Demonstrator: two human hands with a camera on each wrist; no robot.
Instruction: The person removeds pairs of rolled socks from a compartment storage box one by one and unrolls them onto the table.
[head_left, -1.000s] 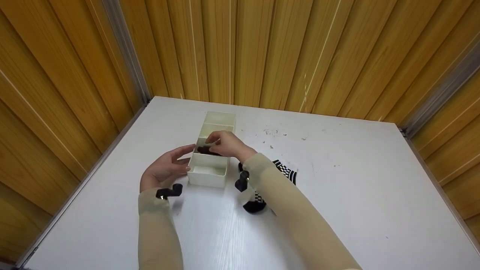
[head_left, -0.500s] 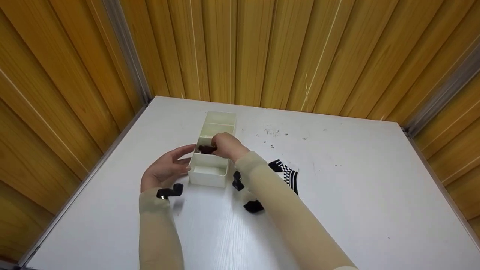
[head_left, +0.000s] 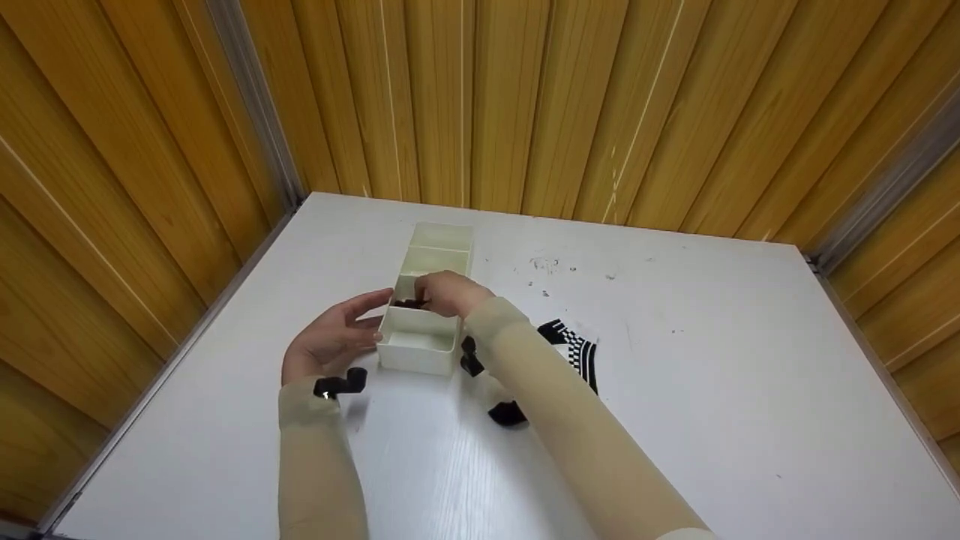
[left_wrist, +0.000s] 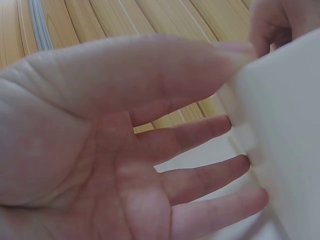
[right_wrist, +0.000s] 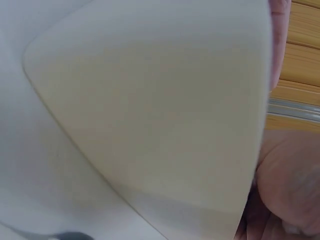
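A long off-white box (head_left: 416, 360) with several compartments in a row lies lengthwise on the table. My left hand (head_left: 330, 334) is at its left wall; in the left wrist view the straight fingers (left_wrist: 205, 177) touch the side and the thumb lies at the rim. My right hand (head_left: 448, 292) reaches down into the second compartment from the front, its curled fingers on a small dark reddish-brown bundle (head_left: 409, 304). Most of the bundle is hidden by the hand and the compartment wall. The box's pale outer wall (right_wrist: 150, 115) fills most of the right wrist view.
Black-and-white checkered socks (head_left: 577, 351) lie right of the box, partly covered by the right forearm; a black end (head_left: 508, 414) shows on its near side. Dark specks mark the white table (head_left: 712, 390) behind them. Wood-patterned walls (head_left: 495, 105) enclose the back and sides.
My right hand has gone lower into the compartment, its fingers drawing together, and the dark bundle sits lower there. The right forearm has shifted slightly left. The left hand and box have stayed put.
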